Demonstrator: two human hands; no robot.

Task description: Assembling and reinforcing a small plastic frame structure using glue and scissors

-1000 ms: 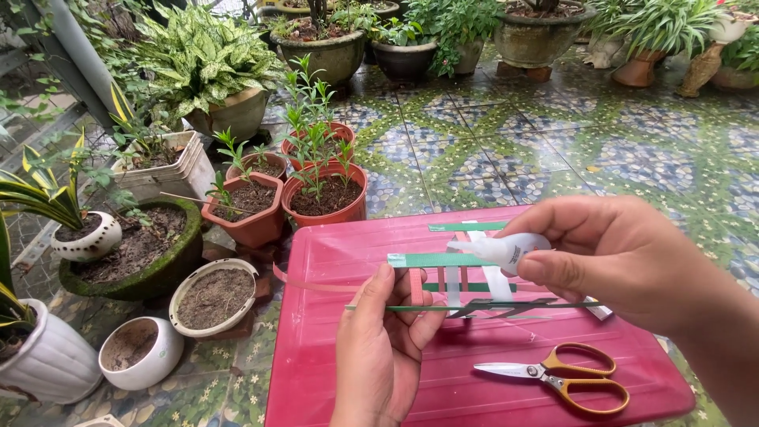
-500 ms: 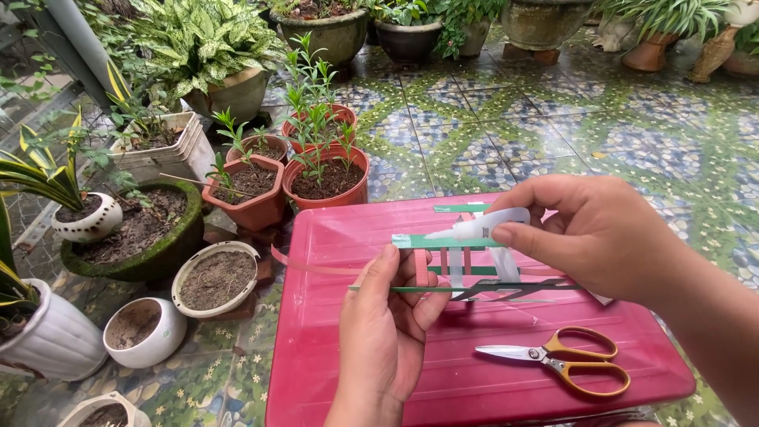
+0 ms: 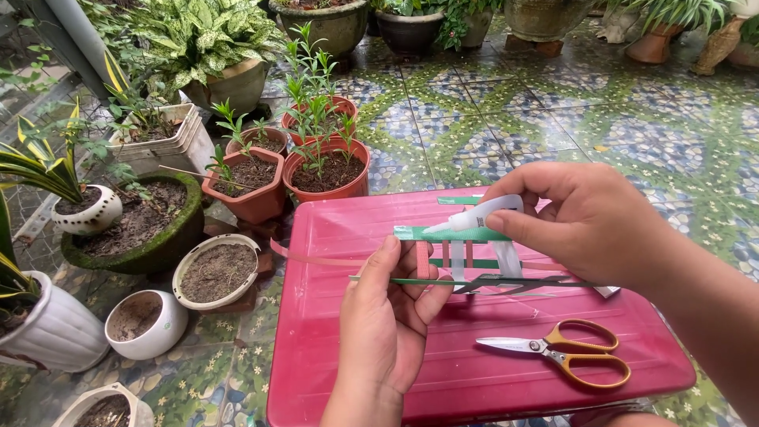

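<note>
My left hand [image 3: 387, 316] pinches a small lattice of paper strips [image 3: 462, 257], made of green horizontal strips crossed by pink and white upright ones. It is held just above a red plastic lid [image 3: 348, 348]. My right hand [image 3: 585, 225] grips a small white glue tube [image 3: 474, 215], its nozzle pointing left and touching the upper green strip. A loose pink strip [image 3: 308, 257] trails left from the lattice across the lid.
Orange-handled scissors [image 3: 565, 354] lie shut on the lid at the right. Terracotta pots with seedlings [image 3: 328, 170] stand behind the lid. White bowls of soil [image 3: 217, 269] and larger planters crowd the left. Patterned wet floor tiles [image 3: 553, 119] stretch beyond.
The glue tube has moved left along the upper green strip. The view has shifted slightly; my left hand keeps its hold on the lattice.
</note>
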